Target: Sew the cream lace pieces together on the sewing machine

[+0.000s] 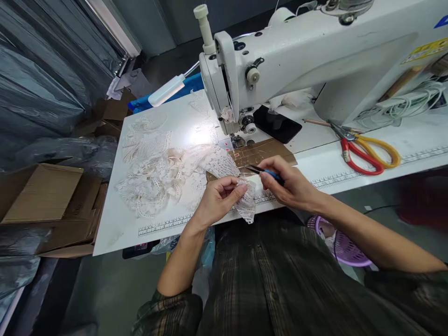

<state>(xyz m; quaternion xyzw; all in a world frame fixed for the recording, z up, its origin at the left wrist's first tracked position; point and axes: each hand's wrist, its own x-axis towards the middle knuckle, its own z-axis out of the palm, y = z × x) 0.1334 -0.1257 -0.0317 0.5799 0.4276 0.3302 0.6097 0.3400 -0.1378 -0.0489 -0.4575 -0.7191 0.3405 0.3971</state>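
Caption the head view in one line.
At a white sewing machine, the left hand pinches white lace fabric while the right holds small blue-handled snips.

No text could be read clearly. The measuring scale (164, 226) along the white tabletop (115, 224) bore ticks and numerals too small to make out; the sewing machine (315, 51) carried a yellow label (425, 50) with blurred characters and 1 cut-off blue mark (442, 21).

Crumpled white lace (248, 205) near blue snips (276, 177)
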